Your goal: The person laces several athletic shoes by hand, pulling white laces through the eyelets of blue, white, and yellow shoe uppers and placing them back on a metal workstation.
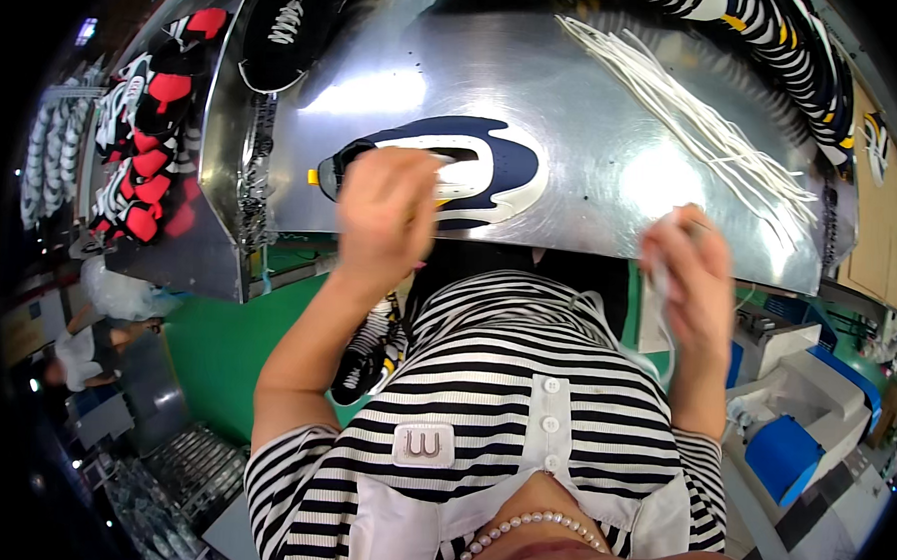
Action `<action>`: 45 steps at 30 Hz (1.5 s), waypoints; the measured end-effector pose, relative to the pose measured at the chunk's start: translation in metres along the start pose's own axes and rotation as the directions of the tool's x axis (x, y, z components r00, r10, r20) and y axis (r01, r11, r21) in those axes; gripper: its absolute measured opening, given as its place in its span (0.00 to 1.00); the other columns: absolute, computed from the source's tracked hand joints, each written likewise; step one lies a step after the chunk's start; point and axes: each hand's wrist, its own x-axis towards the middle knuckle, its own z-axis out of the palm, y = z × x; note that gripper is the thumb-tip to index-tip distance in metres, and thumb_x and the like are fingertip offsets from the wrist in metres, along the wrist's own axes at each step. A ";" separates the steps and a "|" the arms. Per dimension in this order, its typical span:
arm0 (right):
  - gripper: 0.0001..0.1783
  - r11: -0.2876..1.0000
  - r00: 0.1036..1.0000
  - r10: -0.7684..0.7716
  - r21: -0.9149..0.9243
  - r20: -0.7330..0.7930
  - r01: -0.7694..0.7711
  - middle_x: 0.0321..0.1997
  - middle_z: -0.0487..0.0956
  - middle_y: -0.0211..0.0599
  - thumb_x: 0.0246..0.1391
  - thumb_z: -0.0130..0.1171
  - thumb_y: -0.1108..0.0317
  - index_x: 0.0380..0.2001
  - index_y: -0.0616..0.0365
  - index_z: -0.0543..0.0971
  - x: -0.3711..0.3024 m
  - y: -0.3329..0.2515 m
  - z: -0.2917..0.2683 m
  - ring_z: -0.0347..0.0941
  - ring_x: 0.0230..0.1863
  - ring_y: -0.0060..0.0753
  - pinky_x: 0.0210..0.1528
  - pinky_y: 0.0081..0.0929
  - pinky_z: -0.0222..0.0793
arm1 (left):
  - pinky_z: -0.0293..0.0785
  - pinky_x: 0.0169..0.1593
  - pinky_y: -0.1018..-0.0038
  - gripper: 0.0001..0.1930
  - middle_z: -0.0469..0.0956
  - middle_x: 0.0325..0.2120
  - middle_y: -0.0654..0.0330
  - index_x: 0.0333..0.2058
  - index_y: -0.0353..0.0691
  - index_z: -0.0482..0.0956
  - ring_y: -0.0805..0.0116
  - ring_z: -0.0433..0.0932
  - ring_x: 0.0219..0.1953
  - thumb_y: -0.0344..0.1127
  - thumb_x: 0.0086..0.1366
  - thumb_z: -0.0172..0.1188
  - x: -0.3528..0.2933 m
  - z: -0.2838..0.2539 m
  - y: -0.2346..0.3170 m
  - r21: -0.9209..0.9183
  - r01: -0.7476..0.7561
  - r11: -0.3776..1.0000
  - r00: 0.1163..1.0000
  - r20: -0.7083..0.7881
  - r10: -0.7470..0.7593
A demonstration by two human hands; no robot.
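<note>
A navy and white shoe upper (pixel 513 168) with yellow bits lies flat on the metal table, its rounded toe to the right. My left hand (pixel 386 212) is closed over the upper's left part, fingers curled and slightly blurred; whatever they pinch is hidden. Off to the right, at the table's front edge, my right hand (pixel 687 275) is closed on a white shoelace (pixel 668 355). The lace hangs below that hand and loops in front of my striped shirt.
Loose white shoelaces (pixel 695 126) lie in a bundle on the table (pixel 572 210). A long row of striped uppers (pixel 779 44) curves along the far right. A laced black shoe (pixel 284 28) is at far left, near red-and-black uppers (pixel 152 157). A blue-and-white machine (pixel 787 445) stands at right.
</note>
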 end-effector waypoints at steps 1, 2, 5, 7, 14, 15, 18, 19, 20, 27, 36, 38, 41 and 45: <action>0.08 0.998 0.997 0.057 0.020 -0.046 -0.056 0.27 0.78 0.27 0.61 0.58 0.65 0.35 0.58 0.76 0.018 0.024 0.017 0.57 0.17 0.07 0.17 0.10 0.47 | 0.73 0.41 0.64 0.07 0.79 0.34 0.56 0.35 0.37 0.80 0.55 0.77 0.37 0.24 0.55 0.63 0.001 -0.017 -0.006 0.114 0.081 0.990 0.995 0.045 -0.087; 0.10 0.995 0.992 0.098 -0.032 0.075 -0.095 0.28 0.78 0.25 0.61 0.58 0.63 0.36 0.58 0.76 0.037 0.031 0.032 0.55 0.16 0.07 0.17 0.11 0.47 | 0.73 0.40 0.64 0.07 0.79 0.34 0.55 0.35 0.36 0.80 0.53 0.77 0.37 0.26 0.57 0.64 -0.003 -0.032 -0.012 0.185 0.147 0.972 0.972 0.156 -0.177; 0.10 0.994 0.987 0.045 0.094 0.152 -0.059 0.28 0.77 0.26 0.60 0.58 0.65 0.38 0.61 0.75 0.088 0.055 0.073 0.56 0.17 0.09 0.18 0.11 0.47 | 0.73 0.42 0.63 0.12 0.80 0.39 0.53 0.39 0.36 0.80 0.50 0.78 0.39 0.39 0.65 0.58 -0.005 -0.040 -0.027 0.191 0.307 0.932 0.839 0.408 -0.360; 0.09 0.994 0.991 0.031 0.097 0.132 -0.044 0.28 0.78 0.28 0.60 0.58 0.66 0.38 0.61 0.75 0.117 0.076 0.083 0.56 0.16 0.09 0.17 0.12 0.49 | 0.73 0.46 0.64 0.20 0.80 0.44 0.51 0.42 0.36 0.80 0.51 0.78 0.44 0.49 0.69 0.54 0.015 -0.032 -0.035 0.134 0.644 0.753 0.493 0.680 -0.542; 0.08 0.999 0.999 -0.031 -0.025 -0.010 0.031 0.26 0.78 0.27 0.61 0.57 0.66 0.37 0.60 0.76 0.127 0.085 0.090 0.59 0.16 0.09 0.17 0.13 0.52 | 0.55 0.68 0.71 0.42 0.67 0.62 0.47 0.63 0.26 0.62 0.62 0.61 0.67 0.65 0.71 0.39 0.043 0.031 -0.049 -0.304 0.947 -0.102 0.289 0.948 -0.135; 0.07 0.996 0.997 -0.076 0.045 -0.021 0.077 0.25 0.78 0.27 0.62 0.57 0.67 0.36 0.61 0.76 0.128 0.084 0.088 0.60 0.16 0.10 0.17 0.12 0.53 | 0.56 0.68 0.71 0.41 0.67 0.61 0.48 0.63 0.27 0.60 0.62 0.62 0.66 0.64 0.71 0.38 0.043 0.032 -0.040 -0.351 0.926 -0.138 0.329 0.931 -0.154; 0.08 0.993 0.992 -0.112 0.050 0.053 0.110 0.25 0.79 0.29 0.62 0.57 0.67 0.36 0.61 0.77 0.116 0.068 0.088 0.61 0.16 0.10 0.18 0.11 0.54 | 0.58 0.67 0.70 0.36 0.69 0.57 0.48 0.59 0.26 0.65 0.63 0.67 0.61 0.59 0.71 0.45 0.026 0.045 -0.035 -0.460 0.785 -0.414 0.444 0.885 -0.140; 0.07 0.990 0.989 -0.126 0.080 0.074 0.120 0.26 0.80 0.31 0.61 0.57 0.67 0.36 0.61 0.77 0.113 0.065 0.087 0.61 0.16 0.10 0.19 0.10 0.55 | 0.59 0.67 0.70 0.34 0.70 0.56 0.48 0.58 0.26 0.67 0.63 0.68 0.60 0.57 0.72 0.47 0.029 0.046 -0.029 -0.484 0.785 -0.387 0.438 0.875 -0.207; 0.07 0.994 0.993 -0.099 0.063 0.070 0.094 0.26 0.80 0.31 0.61 0.58 0.67 0.36 0.61 0.77 0.108 0.061 0.085 0.61 0.16 0.10 0.19 0.10 0.55 | 0.60 0.66 0.70 0.32 0.72 0.54 0.48 0.56 0.25 0.68 0.63 0.69 0.59 0.54 0.72 0.48 0.032 0.046 -0.023 -0.507 0.784 -0.359 0.431 0.860 -0.273; 0.06 0.999 0.997 -0.025 -0.017 0.077 0.027 0.24 0.80 0.26 0.59 0.59 0.67 0.33 0.57 0.79 0.094 0.061 0.073 0.62 0.21 0.09 0.22 0.12 0.57 | 0.72 0.54 0.75 0.20 0.80 0.43 0.55 0.47 0.28 0.78 0.68 0.78 0.47 0.43 0.71 0.56 0.023 0.052 0.004 -0.693 0.693 -0.199 0.541 0.683 -0.491; 0.09 0.941 0.999 -0.042 -0.334 0.025 0.048 0.25 0.80 0.31 0.60 0.58 0.67 0.36 0.63 0.76 0.074 0.051 0.075 0.69 0.25 0.14 0.28 0.17 0.64 | 0.73 0.38 0.81 0.08 0.82 0.34 0.65 0.39 0.34 0.82 0.79 0.78 0.34 0.33 0.67 0.60 0.019 0.050 0.020 -0.746 0.654 0.125 0.663 0.486 -0.569; 0.09 0.931 0.981 -0.191 -0.321 -0.020 0.175 0.27 0.82 0.35 0.61 0.57 0.68 0.38 0.64 0.74 0.070 0.055 0.075 0.70 0.25 0.16 0.28 0.18 0.66 | 0.73 0.38 0.81 0.08 0.82 0.33 0.65 0.39 0.34 0.82 0.79 0.78 0.34 0.33 0.67 0.61 0.018 0.049 0.022 -0.738 0.663 0.123 0.649 0.486 -0.586; 0.08 0.888 0.963 -0.264 -0.379 0.044 0.261 0.31 0.83 0.39 0.62 0.55 0.71 0.41 0.65 0.73 0.068 0.051 0.068 0.72 0.24 0.18 0.28 0.19 0.67 | 0.74 0.42 0.79 0.10 0.83 0.35 0.62 0.41 0.32 0.82 0.75 0.80 0.36 0.33 0.67 0.58 0.015 0.045 0.021 -0.697 0.690 0.196 0.662 0.498 -0.559; 0.06 0.857 0.965 -0.245 -0.442 0.097 0.263 0.33 0.84 0.42 0.62 0.54 0.74 0.40 0.65 0.73 0.070 0.046 0.065 0.74 0.23 0.22 0.27 0.20 0.68 | 0.74 0.38 0.79 0.10 0.83 0.34 0.64 0.39 0.34 0.82 0.77 0.79 0.35 0.35 0.67 0.60 0.017 0.042 0.024 -0.682 0.697 0.222 0.662 0.493 -0.564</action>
